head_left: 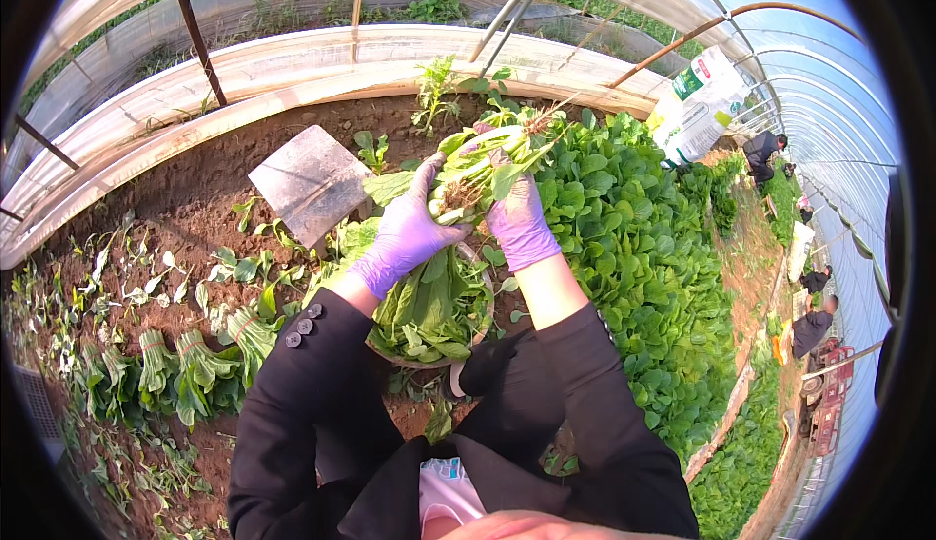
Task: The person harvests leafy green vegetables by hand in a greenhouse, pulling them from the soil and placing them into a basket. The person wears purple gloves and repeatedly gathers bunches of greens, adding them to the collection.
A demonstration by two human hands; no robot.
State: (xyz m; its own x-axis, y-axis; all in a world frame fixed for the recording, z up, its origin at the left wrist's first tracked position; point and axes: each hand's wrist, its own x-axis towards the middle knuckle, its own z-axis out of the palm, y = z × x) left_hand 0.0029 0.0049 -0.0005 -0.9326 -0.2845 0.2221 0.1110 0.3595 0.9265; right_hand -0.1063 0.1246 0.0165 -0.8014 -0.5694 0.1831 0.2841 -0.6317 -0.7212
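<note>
Both of my hands wear purple gloves with soil on the fingers. My left hand (413, 226) grips the lower left side of a bunch of leafy greens (468, 174) with soil on its roots. On the bunch's right side is my right hand (521, 215), its fingers partly hidden by stems and leaves. Just below, a round basin (484, 299) holds more cut greens (431, 306), leaves hanging towards me. Several bundles of greens tied with red bands (194, 364) lie in a row on the soil at the left.
A flat square board (311, 182) lies on the soil at upper left. Dense growing greens (629, 247) fill the right side. Plastic sheeting (292, 76) and metal poles edge the bed. A printed white sack (698, 109) stands upper right; several people are at far right, near a red vehicle (830, 394).
</note>
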